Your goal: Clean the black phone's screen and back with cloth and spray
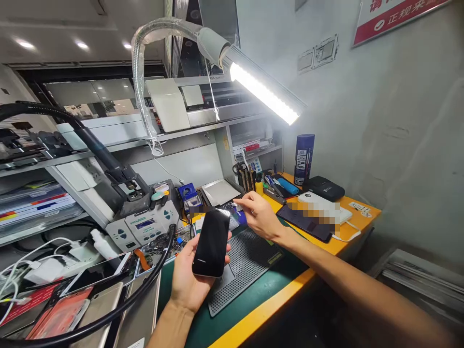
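A black smartphone (pixel 212 243), screen facing up and toward me, rests in my left hand (pixel 190 275), whose fingers wrap round its edges. A thin white line glows low on its dark screen. My right hand (pixel 259 215) is raised just right of the phone's upper end, apart from it, with thumb and forefinger pinched together. Whether anything small is between those fingertips I cannot make out. Beneath both hands lies a grey perforated mat (pixel 250 258) on the green work surface (pixel 286 275).
A lit gooseneck lamp (pixel 266 94) arches overhead. At left stand a soldering station (pixel 143 224), a black hose (pixel 145 285) and several phones and tablets. To the right lie a dark phone (pixel 308 222), a white box (pixel 322 205) and a blue can (pixel 303 159) by the wall.
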`<state>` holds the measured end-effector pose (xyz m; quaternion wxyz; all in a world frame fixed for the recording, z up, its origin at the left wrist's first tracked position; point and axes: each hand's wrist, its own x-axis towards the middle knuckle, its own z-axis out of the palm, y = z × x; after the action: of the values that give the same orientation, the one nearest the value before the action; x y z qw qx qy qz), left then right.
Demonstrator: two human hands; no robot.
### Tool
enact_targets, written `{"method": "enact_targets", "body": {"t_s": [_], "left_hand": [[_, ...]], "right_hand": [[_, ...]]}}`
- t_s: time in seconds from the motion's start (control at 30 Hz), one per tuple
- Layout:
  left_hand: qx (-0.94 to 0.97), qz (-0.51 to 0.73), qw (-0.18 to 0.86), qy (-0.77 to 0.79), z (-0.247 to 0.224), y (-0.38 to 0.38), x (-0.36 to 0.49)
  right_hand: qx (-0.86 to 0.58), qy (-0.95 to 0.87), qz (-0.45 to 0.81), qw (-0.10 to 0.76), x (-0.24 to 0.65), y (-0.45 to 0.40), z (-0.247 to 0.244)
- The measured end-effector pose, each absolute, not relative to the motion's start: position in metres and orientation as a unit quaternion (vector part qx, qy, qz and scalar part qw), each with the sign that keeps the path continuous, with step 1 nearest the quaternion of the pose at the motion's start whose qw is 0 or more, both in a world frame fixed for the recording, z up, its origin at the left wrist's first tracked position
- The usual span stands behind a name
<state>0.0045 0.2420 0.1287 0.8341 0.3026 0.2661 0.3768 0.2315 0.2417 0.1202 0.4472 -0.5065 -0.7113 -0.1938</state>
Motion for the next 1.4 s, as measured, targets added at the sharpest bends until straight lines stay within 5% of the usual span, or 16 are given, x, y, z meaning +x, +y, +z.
{"method": "enact_targets", "body": {"t_s": [0.33,0.47,0.63,0.8,1.23,1.4], "left_hand": [[0.263,0.404,0.835,0.267,0.124,0.243,0.008],[0.318,0.367,0.837,0.252,0.124,0.242,0.005],[0.314,0.342,0.856,0.228,0.125,0.237,0.002],[0.318,0.31,0.878,0.18,0.123,0.236,0.0],[0.327,0.284,0.885,0.172,0.122,0.234,-0.001],[0.322,0.286,0.884,0.182,0.123,0.232,0.0]], "right_hand": [[-0.38,-0.843,-0.297,0.24,0.19,0.196,0.114],[-0.462,-0.783,-0.242,0.34,0.221,0.225,0.129],[-0.533,-0.642,0.092,0.543,0.24,0.226,0.146],[-0.48,-0.524,0.322,0.626,0.227,0.195,0.156],[-0.436,-0.642,0.065,0.627,0.199,0.156,0.145],[-0.439,-0.628,0.096,0.635,0.2,0.164,0.142]]}}
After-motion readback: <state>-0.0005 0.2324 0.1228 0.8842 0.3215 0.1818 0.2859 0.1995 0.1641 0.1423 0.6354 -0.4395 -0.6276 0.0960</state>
